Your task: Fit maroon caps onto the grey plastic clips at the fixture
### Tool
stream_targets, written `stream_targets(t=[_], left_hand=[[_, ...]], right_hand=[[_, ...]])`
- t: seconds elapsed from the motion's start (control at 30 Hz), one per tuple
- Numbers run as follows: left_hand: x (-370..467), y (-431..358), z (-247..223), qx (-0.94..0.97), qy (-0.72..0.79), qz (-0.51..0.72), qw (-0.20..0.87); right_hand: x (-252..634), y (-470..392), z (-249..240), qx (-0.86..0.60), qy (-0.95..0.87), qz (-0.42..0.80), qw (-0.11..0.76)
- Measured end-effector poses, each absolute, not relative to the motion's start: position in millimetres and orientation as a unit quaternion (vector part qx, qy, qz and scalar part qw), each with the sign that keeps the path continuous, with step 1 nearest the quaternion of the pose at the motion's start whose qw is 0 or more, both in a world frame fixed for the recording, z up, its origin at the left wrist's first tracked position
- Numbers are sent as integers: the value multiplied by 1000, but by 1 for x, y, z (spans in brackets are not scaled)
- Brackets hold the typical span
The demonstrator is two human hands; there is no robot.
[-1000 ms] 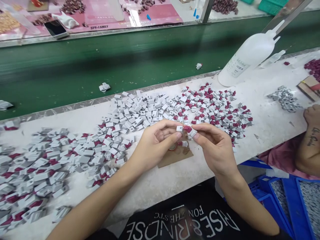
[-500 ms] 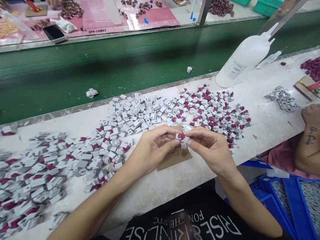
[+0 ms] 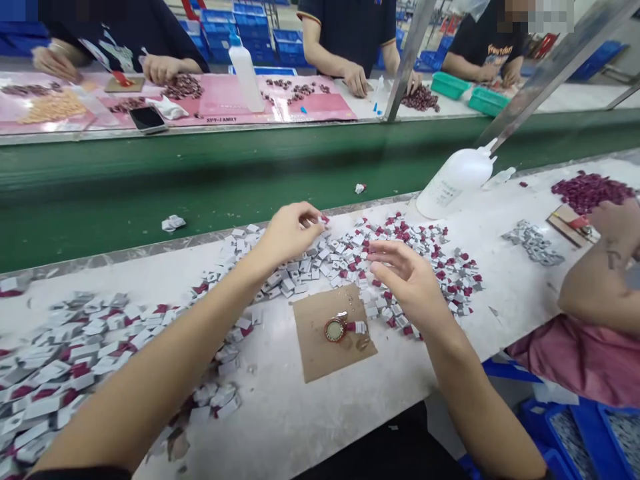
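Observation:
My left hand reaches over the far side of the pile of small grey plastic blocks, thumb and fingers pinched on a small grey-and-maroon plastic piece. My right hand is held over the pile of joined grey-and-maroon pieces, its fingers apart. Pieces lie just beyond its fingertips; none is plainly held. Between my forearms lies a brown cardboard square. On it rest a round, gold-rimmed item and one grey-and-maroon piece.
More grey-and-maroon pieces spread at the left. A white squeeze bottle stands behind the right pile. The green belt carries a few stray pieces. A co-worker's arm is at right; several people work across the belt.
My hands have parted from the piece they held together above the cardboard. The left moved away to the far side of the pile, the right stayed over the right pile. The view tilted up.

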State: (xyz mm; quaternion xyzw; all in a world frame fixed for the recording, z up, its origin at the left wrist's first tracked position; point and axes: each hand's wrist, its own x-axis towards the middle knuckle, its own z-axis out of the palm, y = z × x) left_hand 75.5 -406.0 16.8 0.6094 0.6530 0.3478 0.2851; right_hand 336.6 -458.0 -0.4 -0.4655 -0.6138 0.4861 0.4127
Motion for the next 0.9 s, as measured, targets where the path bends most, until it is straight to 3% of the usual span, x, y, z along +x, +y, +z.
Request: stream_targets(t=[0.17, 0.47, 0.73, 0.9], left_hand=[[52, -338, 12, 474, 763, 350, 266], [69, -299, -12, 477, 775, 316, 270], [68, -303, -5, 497, 789, 264, 246], [71, -361, 14, 536, 779, 262, 193]], right_hand=[[327, -422, 4, -512, -675, 404, 346], [252, -277, 12, -620, -702, 236, 259], [223, -250, -4, -615, -713, 239, 237], [252, -285, 10, -546, -735, 299, 269]])
